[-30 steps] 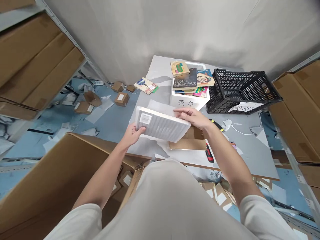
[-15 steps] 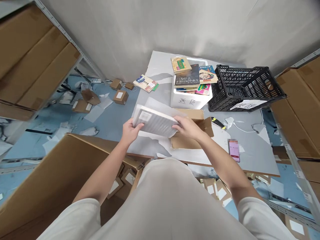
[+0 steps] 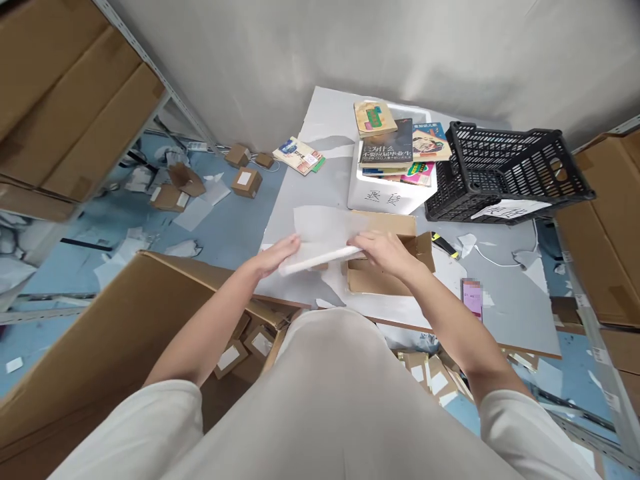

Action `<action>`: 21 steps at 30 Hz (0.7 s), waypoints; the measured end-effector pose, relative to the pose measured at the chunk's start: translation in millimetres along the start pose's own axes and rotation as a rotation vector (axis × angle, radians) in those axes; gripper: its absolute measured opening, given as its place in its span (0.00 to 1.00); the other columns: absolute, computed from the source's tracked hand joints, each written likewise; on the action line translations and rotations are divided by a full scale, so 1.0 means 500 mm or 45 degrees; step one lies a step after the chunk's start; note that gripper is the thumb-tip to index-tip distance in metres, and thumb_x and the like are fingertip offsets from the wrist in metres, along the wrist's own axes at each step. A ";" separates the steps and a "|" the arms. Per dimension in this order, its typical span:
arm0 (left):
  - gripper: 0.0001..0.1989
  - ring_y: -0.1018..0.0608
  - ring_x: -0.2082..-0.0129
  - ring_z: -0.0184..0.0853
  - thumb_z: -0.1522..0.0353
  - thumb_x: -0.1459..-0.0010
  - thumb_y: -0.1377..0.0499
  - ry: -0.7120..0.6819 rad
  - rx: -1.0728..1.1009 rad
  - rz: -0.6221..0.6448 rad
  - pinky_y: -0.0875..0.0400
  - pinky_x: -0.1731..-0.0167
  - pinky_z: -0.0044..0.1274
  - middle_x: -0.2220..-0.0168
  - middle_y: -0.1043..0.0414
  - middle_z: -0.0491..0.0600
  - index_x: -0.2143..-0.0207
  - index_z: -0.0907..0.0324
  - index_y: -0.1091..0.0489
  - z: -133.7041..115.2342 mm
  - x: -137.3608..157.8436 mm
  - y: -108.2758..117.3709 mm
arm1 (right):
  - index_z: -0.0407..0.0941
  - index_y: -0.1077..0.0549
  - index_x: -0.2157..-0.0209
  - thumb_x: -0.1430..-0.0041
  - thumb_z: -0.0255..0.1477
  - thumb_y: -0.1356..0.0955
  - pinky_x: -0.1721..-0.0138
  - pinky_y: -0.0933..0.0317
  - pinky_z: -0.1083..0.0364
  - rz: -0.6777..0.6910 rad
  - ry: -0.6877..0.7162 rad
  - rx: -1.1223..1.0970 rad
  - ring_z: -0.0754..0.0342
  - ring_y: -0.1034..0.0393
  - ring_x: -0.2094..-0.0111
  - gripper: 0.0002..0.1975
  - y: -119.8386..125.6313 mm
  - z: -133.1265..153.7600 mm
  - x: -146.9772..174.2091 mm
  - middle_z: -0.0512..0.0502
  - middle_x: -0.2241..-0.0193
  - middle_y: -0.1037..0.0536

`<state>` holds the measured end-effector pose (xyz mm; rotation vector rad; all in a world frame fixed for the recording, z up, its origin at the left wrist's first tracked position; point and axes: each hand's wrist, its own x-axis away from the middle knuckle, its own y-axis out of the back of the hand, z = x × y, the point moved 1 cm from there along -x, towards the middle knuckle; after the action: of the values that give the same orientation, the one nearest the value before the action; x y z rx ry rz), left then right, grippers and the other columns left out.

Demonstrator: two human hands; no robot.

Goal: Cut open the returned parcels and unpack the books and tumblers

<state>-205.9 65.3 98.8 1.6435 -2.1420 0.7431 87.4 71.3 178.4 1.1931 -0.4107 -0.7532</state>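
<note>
Over the table's front half, a flat package wrapped in thin white foam (image 3: pixel 320 259) is tilted nearly edge-on to me. A loose translucent flap of the wrap (image 3: pixel 320 223) stands up behind it. My left hand (image 3: pixel 277 257) is at the package's left end, fingers stretched together along its far side and closed against it. On the right end, my right hand (image 3: pixel 383 252) grips the package with bent fingers. Below and behind that hand lies an open cardboard box (image 3: pixel 377 279) with its flaps up. What is inside the wrap cannot be made out.
A white foam box (image 3: pixel 390 197) piled with books (image 3: pixel 387 143) stands behind. To its right is a black plastic crate (image 3: pixel 515 177). A yellow utility knife (image 3: pixel 445 245), a phone (image 3: pixel 472 299) and loose books (image 3: pixel 299 155) lie on the table. A big carton (image 3: pixel 125 333) is at my left.
The package has turned from showing its broad labelled face to nearly edge-on. My left hand has shifted right and its fingers have straightened. The view has moved slightly.
</note>
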 end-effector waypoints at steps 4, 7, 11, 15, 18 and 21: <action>0.29 0.20 0.63 0.48 0.46 0.59 0.34 0.310 0.175 0.193 0.24 0.63 0.35 0.64 0.21 0.57 0.63 0.61 0.24 0.027 0.010 -0.042 | 0.50 0.25 0.58 0.35 0.24 0.41 0.49 0.36 0.47 -0.172 0.142 -0.179 0.49 0.33 0.47 0.15 -0.001 0.008 0.010 0.44 0.54 0.23; 0.26 0.19 0.66 0.44 0.58 0.65 0.27 0.069 0.308 0.110 0.24 0.63 0.32 0.69 0.21 0.55 0.63 0.62 0.25 0.060 0.012 -0.053 | 0.51 0.25 0.61 0.35 0.28 0.40 0.39 0.45 0.40 -0.239 0.153 -0.341 0.49 0.36 0.43 0.12 -0.021 -0.005 0.031 0.46 0.52 0.24; 0.31 0.19 0.62 0.40 0.64 0.67 0.25 -0.188 0.346 -0.051 0.25 0.57 0.30 0.65 0.20 0.54 0.57 0.62 0.25 0.063 0.013 -0.049 | 0.50 0.26 0.57 0.40 0.31 0.35 0.39 0.46 0.37 -0.255 0.037 -0.497 0.43 0.44 0.37 0.11 -0.029 -0.022 0.059 0.41 0.41 0.36; 0.30 0.20 0.62 0.42 0.63 0.70 0.24 -0.259 0.133 -0.122 0.26 0.55 0.34 0.64 0.21 0.55 0.61 0.64 0.24 0.022 0.010 -0.029 | 0.50 0.28 0.51 0.46 0.38 0.31 0.40 0.47 0.37 -0.306 -0.040 -0.645 0.37 0.47 0.37 0.20 0.014 -0.024 0.042 0.40 0.37 0.42; 0.29 0.20 0.63 0.43 0.63 0.70 0.24 -0.268 -0.083 -0.128 0.25 0.56 0.35 0.64 0.21 0.55 0.63 0.65 0.23 -0.009 0.005 -0.021 | 0.49 0.29 0.50 0.44 0.42 0.32 0.45 0.42 0.38 -0.403 -0.271 -0.649 0.39 0.36 0.45 0.21 0.049 -0.029 -0.012 0.39 0.45 0.32; 0.28 0.20 0.64 0.42 0.59 0.68 0.25 -0.321 -0.036 -0.143 0.25 0.58 0.35 0.64 0.21 0.56 0.65 0.65 0.24 -0.021 -0.004 -0.024 | 0.44 0.26 0.60 0.43 0.43 0.34 0.56 0.37 0.44 -0.182 -0.364 -0.711 0.46 0.30 0.62 0.17 0.058 -0.039 -0.068 0.43 0.63 0.24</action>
<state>-194.4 70.8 108.6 1.9124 -2.1897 0.4923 85.4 113.7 202.3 0.5949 -0.3202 -1.0842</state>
